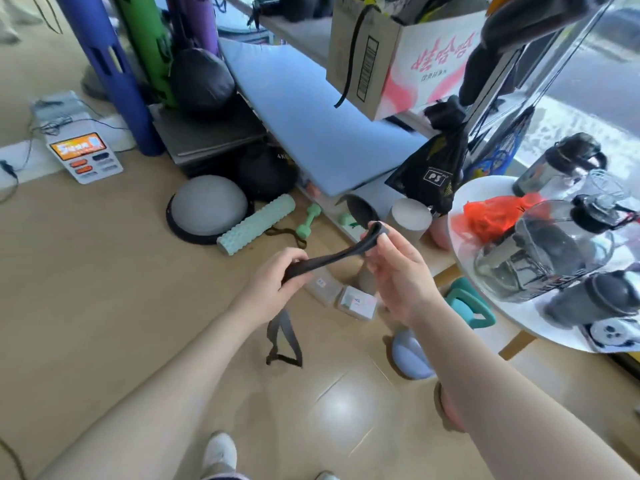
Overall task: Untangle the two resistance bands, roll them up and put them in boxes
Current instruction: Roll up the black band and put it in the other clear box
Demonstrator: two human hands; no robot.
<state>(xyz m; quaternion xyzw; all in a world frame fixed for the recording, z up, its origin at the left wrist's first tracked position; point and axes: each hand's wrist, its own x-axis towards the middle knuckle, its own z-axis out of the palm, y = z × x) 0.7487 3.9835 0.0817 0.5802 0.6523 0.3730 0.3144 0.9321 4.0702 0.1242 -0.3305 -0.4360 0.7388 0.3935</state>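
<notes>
Round white worktop (467, 199) on the right is crowded with bottles; two small boxes (341, 296) sit on the floor just below the hands. Dark band (332, 256) is stretched in mid-air: left hand (273, 278) clenched round one end, right hand (391, 268) pinching the other. A grey band (284, 337) dangles below. Looks soft, floppy, light; grab the flat ends.

Left hand (277, 275) fisted; right hand (398, 268) pinching, fingers (375, 252) curled.
</notes>
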